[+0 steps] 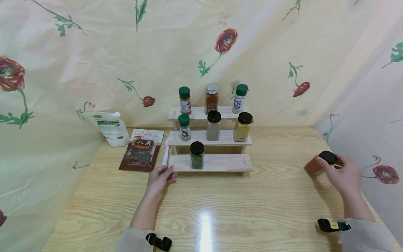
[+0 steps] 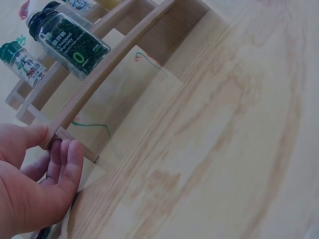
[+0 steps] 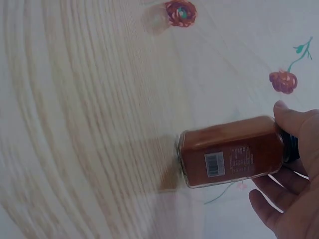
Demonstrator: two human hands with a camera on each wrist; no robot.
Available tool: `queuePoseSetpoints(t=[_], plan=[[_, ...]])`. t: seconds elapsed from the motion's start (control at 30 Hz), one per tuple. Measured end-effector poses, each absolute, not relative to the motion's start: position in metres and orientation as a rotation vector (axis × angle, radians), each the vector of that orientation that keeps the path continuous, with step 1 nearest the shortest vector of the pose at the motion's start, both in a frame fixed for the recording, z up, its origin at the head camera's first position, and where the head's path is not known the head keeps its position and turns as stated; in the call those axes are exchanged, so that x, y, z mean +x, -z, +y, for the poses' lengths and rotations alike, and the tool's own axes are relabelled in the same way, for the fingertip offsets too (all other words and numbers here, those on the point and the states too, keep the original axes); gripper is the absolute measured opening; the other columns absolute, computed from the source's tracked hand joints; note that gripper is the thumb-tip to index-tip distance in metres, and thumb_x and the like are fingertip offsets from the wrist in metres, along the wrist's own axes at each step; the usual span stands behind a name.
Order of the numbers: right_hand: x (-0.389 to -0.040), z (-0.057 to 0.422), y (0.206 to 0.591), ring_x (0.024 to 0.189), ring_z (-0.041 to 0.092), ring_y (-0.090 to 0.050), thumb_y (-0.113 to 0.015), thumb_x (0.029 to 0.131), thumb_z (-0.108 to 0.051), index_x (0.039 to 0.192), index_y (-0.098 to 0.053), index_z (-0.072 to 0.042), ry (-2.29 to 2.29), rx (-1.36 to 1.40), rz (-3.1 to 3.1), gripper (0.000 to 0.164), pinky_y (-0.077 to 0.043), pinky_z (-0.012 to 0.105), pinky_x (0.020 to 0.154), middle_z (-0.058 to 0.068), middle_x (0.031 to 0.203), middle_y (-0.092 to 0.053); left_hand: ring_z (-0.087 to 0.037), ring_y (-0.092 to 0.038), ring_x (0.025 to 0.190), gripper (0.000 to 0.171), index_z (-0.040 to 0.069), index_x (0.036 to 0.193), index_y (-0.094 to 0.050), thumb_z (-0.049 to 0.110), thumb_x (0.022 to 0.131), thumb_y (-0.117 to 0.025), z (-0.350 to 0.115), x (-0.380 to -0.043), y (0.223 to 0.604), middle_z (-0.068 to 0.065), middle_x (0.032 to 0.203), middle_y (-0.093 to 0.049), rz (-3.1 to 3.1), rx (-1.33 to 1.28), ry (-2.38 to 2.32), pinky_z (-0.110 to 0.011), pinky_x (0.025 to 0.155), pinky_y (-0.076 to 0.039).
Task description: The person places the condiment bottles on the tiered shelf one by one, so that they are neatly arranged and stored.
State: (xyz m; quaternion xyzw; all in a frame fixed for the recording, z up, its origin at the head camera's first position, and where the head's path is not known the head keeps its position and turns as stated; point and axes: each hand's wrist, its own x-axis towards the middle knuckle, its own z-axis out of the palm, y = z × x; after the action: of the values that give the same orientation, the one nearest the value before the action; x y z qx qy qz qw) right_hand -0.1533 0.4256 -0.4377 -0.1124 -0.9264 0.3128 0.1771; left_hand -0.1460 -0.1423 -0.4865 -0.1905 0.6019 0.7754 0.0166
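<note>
My right hand (image 1: 347, 173) grips a glass jar of reddish-brown spice (image 3: 232, 152) near its black lid (image 1: 327, 157); the jar leans at the table's right side. At the front left end of a three-step wooden rack (image 1: 226, 163), my left hand (image 1: 160, 180) pinches the lowest board between thumb and fingers, as the left wrist view shows. A jar of chopped parsley (image 2: 72, 44) with a black lid stands on that lowest step. On the middle step are a green-capped bottle (image 1: 185, 127), a grey spice jar (image 1: 213, 126) and a yellow spice jar (image 1: 242, 127).
The top step bears two green-capped bottles (image 1: 185, 101) (image 1: 240, 99) and a silver-lidded jar (image 1: 212, 99). Left of the rack lie a white spoon (image 1: 165, 152), a brown spice packet (image 1: 140, 150) and a white pouch (image 1: 111, 129). Flowered cloth (image 1: 176, 45) hangs behind.
</note>
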Motion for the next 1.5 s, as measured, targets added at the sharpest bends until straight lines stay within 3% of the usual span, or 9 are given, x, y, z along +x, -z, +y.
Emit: queuePoseSetpoints(t=[0.07, 0.17, 0.33, 0.53, 0.63, 1.13, 1.5], plan=[[-0.154, 0.422, 0.437, 0.087, -0.011, -0.041, -0.073, 0.094, -0.036, 0.125, -0.06, 0.012, -0.883, -0.252, -2.602, 0.059, -0.034, -0.001, 0.063, 0.033, 0.118, -0.062, -0.012, -0.066, 0.069, 0.041, -0.016, 0.131, -0.051, 0.005, 0.099, -0.066, -0.142, -0.146, 0.486, -0.008, 0.085, -0.065, 1.872, -0.589, -2.41, -0.023, 0.067, -0.063], [-0.154, 0.416, 0.434, 0.088, -0.019, -0.035, -0.075, 0.093, -0.033, 0.126, -0.061, 0.011, -0.867, -0.146, -2.601, 0.057, -0.035, -0.002, 0.064, 0.031, 0.117, -0.061, -0.011, -0.066, 0.069, 0.04, -0.017, 0.13, -0.051, 0.005, 0.099, -0.066, -0.142, -0.146, 0.486, -0.007, 0.084, -0.065, 1.875, -0.585, -2.412, -0.023, 0.066, -0.063], [-0.155, 0.403, 0.426, 0.089, -0.019, -0.036, -0.078, 0.092, -0.028, 0.124, -0.063, 0.009, -0.856, -0.01, -2.602, 0.051, -0.037, 0.001, 0.068, 0.025, 0.11, -0.062, -0.011, -0.066, 0.069, 0.04, -0.017, 0.13, -0.051, 0.004, 0.099, -0.065, -0.142, -0.146, 0.486, -0.007, 0.084, -0.065, 1.877, -0.577, -2.413, -0.023, 0.066, -0.063], [-0.157, 0.384, 0.419, 0.088, -0.016, -0.046, -0.082, 0.087, -0.014, 0.119, -0.067, 0.008, -0.947, 0.177, -2.524, 0.042, -0.037, -0.003, 0.078, -0.009, 0.1, -0.057, -0.012, -0.066, 0.07, 0.041, -0.017, 0.131, -0.051, 0.004, 0.099, -0.065, -0.143, -0.145, 0.486, -0.008, 0.086, -0.065, 1.88, -0.577, -2.407, -0.023, 0.067, -0.063], [-0.158, 0.373, 0.415, 0.088, -0.014, -0.05, -0.083, 0.085, -0.008, 0.118, -0.067, 0.007, -0.994, 0.259, -2.492, 0.039, -0.038, -0.003, 0.08, -0.017, 0.101, -0.054, -0.012, -0.066, 0.071, 0.041, -0.017, 0.131, -0.051, 0.005, 0.099, -0.065, -0.143, -0.145, 0.486, -0.008, 0.087, -0.065, 1.88, -0.581, -2.405, -0.023, 0.068, -0.063], [-0.167, 0.324, 0.4, 0.089, -0.005, -0.055, -0.085, 0.073, 0.01, 0.108, -0.071, 0.0, -1.038, 0.563, -2.412, 0.039, -0.044, 0.001, 0.081, 0.0, 0.095, -0.06, -0.012, -0.066, 0.07, 0.041, -0.017, 0.13, -0.051, 0.005, 0.099, -0.066, -0.142, -0.144, 0.483, -0.007, 0.085, -0.065, 1.867, -0.59, -2.417, -0.024, 0.066, -0.063], [-0.178, 0.29, 0.396, 0.093, -0.001, -0.055, -0.085, 0.072, 0.011, 0.113, -0.072, -0.002, -1.09, 0.72, -2.419, 0.044, -0.045, 0.005, 0.083, 0.006, 0.1, -0.064, -0.013, -0.067, 0.07, 0.047, -0.019, 0.128, -0.05, 0.009, 0.097, -0.071, -0.143, -0.142, 0.483, -0.008, 0.082, -0.065, 1.841, -0.504, -2.477, -0.024, 0.066, -0.063]])
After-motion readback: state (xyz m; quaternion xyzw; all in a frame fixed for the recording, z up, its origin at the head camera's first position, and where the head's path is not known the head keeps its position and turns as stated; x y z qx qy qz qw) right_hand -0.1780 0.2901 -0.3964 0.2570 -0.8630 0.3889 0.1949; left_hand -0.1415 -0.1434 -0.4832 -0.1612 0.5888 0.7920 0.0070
